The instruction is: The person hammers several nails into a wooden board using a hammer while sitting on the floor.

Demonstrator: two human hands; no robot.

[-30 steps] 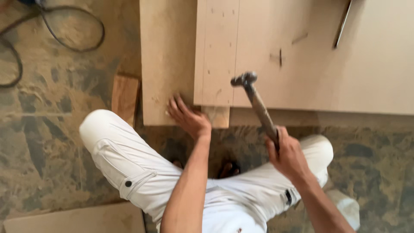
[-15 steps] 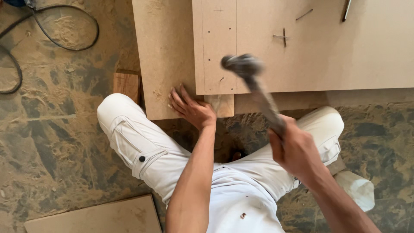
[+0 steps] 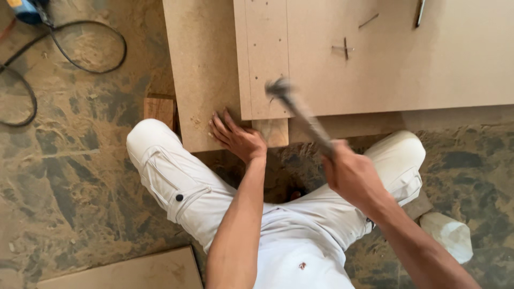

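Blurred steel hammer [image 3: 297, 109] in right hand [image 3: 350, 174], left hand [image 3: 238, 139] on fibreboard [image 3: 206, 75]

Black cable [image 3: 80, 40] looped on dusty marbled floor [image 3: 69, 176], upper left. Blue-and-yellow power tool [image 3: 24, 9] at top-left corner, partly out of frame. Small wood block [image 3: 159, 109] beside lower board's left edge. Spare board [image 3: 128, 270] flat at bottom left. Loose nails [image 3: 345, 48] on upper panel. White object [image 3: 447, 235] lower right, kind unclear.
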